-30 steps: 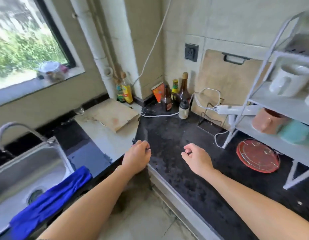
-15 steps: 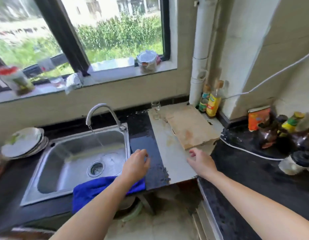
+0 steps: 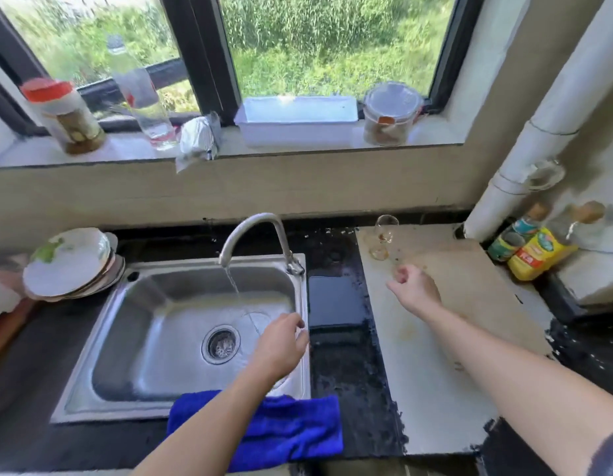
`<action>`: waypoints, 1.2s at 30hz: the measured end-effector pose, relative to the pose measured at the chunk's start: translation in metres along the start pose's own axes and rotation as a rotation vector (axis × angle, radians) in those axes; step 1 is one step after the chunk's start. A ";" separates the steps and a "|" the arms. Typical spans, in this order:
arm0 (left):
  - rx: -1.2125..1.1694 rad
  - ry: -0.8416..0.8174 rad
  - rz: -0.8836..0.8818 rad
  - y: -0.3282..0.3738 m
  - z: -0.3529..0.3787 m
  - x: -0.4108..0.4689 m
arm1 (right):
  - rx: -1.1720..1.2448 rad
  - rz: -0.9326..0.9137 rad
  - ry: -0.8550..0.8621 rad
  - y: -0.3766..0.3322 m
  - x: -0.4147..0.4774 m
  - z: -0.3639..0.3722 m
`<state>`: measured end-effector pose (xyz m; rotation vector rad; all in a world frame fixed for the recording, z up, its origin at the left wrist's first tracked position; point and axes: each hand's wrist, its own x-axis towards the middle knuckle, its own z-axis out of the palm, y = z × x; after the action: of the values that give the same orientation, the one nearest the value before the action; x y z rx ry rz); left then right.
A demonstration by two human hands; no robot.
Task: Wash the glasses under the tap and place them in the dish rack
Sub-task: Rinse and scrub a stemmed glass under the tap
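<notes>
Reached further toward glass (image 3: 386,229) at surface's back edge: right hand (image 3: 414,289), loosely curled, empty. Left hand (image 3: 281,345) over sink (image 3: 133,341), half-open, empty; tap (image 3: 253,231) running.

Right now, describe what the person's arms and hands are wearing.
Both forearms are bare, with no gloves, rings, watch or bracelet visible on the left hand or the right hand. Only a dark grey sleeve edge shows on the right upper arm, at the frame's corner.
</notes>
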<state>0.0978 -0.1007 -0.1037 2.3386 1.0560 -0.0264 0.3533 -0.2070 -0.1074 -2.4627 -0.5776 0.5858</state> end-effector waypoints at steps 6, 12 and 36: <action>-0.032 -0.070 -0.013 -0.018 -0.002 0.043 | 0.100 0.154 0.126 -0.027 0.072 0.008; -0.045 -0.072 -0.086 -0.026 0.009 0.057 | 0.171 0.177 0.145 -0.039 0.130 0.014; -1.046 -0.003 -0.731 -0.110 -0.022 0.055 | 0.450 -0.047 -0.543 -0.136 -0.026 0.137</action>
<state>0.0551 0.0058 -0.1523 0.9735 1.4062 0.1970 0.2245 -0.0610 -0.1250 -1.8578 -0.6218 1.2329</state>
